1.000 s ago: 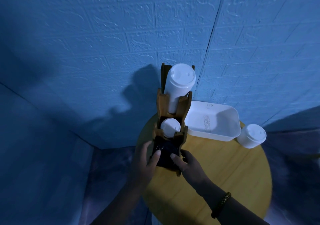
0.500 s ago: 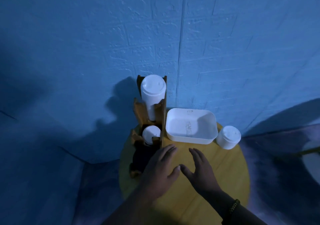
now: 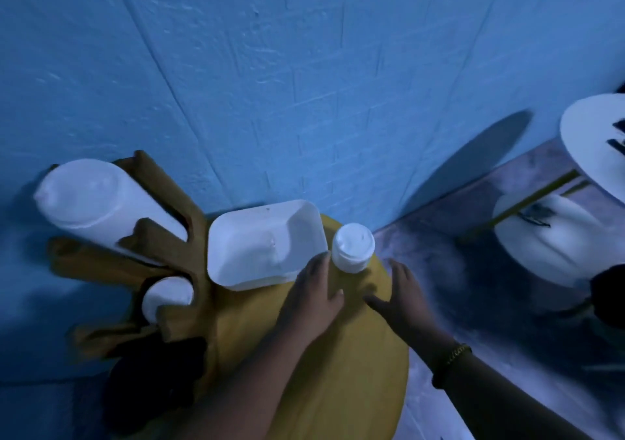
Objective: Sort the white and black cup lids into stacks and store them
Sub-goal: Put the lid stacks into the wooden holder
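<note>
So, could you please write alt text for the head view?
An open left hand and right hand flank a short lid stack at the yellow table's far edge, beside a white tray. A wooden holder at left holds a tall white stack and black lids.

Both hands, left hand (image 3: 316, 299) and right hand (image 3: 402, 299), reach with straight fingers toward the short stack of white lids (image 3: 352, 247) beside the white tray (image 3: 236, 236) on the counter (image 3: 338, 372).

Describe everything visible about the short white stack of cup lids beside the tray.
The short white stack of cup lids looks plastic, round, with a raised top rim. It stands upright on the round yellow table near its far edge, just right of the white rectangular tray. The left hand reaches close beside it; contact is unclear.
</note>
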The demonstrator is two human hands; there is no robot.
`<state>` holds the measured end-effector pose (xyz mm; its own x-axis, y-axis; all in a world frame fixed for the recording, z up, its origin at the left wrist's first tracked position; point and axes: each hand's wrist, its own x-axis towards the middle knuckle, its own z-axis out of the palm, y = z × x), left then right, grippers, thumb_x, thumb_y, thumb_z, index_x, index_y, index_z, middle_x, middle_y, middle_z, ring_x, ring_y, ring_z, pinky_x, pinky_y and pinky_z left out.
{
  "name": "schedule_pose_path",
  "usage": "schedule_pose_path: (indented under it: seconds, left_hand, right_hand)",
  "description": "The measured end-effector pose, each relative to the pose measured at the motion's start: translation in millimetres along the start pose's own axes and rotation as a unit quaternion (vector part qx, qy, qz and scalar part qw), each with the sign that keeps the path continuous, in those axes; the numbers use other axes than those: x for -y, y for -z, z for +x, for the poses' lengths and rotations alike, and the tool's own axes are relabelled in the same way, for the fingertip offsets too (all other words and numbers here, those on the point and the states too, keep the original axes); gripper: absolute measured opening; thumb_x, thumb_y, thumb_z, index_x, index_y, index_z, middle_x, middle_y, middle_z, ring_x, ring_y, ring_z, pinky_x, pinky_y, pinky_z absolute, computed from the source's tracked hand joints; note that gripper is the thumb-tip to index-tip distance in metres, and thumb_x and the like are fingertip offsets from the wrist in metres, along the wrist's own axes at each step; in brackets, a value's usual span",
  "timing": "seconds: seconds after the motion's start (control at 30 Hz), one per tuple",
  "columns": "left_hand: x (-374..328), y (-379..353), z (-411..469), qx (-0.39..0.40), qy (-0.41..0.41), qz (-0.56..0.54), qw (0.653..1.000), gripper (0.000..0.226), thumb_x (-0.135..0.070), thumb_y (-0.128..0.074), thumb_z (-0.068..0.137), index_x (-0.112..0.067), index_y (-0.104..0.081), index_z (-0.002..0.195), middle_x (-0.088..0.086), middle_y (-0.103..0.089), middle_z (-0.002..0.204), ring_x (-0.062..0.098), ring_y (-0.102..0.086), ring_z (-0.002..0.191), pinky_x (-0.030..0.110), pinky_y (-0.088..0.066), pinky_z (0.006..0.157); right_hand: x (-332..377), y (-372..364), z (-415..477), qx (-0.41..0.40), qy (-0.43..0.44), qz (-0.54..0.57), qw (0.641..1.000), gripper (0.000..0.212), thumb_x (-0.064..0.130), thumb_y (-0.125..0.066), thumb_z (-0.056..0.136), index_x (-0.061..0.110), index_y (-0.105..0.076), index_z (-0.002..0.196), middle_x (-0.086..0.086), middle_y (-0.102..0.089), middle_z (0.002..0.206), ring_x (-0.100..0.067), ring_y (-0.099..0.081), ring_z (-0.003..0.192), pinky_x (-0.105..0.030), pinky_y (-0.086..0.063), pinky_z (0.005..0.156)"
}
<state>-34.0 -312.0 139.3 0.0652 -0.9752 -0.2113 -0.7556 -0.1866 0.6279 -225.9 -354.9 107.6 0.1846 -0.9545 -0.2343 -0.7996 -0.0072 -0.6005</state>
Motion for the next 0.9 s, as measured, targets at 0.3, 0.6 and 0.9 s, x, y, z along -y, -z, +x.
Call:
schedule_pose_path:
  seconds: [0.3,0.6,0.9]
  left_hand:
    - [8,-15,86,-0.024,-0.087,0.179,0.980,0.102,-0.061,-0.074,0.079,-0.016,-0.026,0.157,0.005,-0.037,0.160,0.026,-0.027,0.150,0.044,-0.019,0.120]
    - [18,-37,66,-0.110,-0.132,0.205,0.963,0.073,-0.049,-0.086,0.069,-0.016,-0.061,0.129,0.002,-0.066,0.129,0.026,-0.056,0.125,0.050,-0.040,0.108]
    - [37,-49,-40,0.018,0.029,-0.083,0.996,0.093,-0.039,-0.084,0.080,-0.024,-0.033,0.155,-0.006,-0.040,0.154,0.011,-0.040,0.139,0.020,-0.033,0.105]
  right_hand:
    - [-27,-20,73,0.055,0.023,0.030,0.998,0.097,0.037,-0.084,0.071,0.024,-0.030,0.151,-0.001,-0.042,0.153,-0.023,-0.036,0.141,-0.041,-0.033,0.115]
    - [-27,-21,60,0.041,0.062,0.120,0.990,0.076,0.038,-0.086,0.071,0.031,-0.048,0.136,0.023,-0.051,0.124,0.000,-0.049,0.114,-0.032,-0.047,0.100]
    - [-25,-40,-32,0.096,0.076,0.127,0.984,0.071,0.037,-0.083,0.074,0.030,-0.049,0.136,0.019,-0.056,0.131,0.001,-0.050,0.119,-0.029,-0.046,0.102]
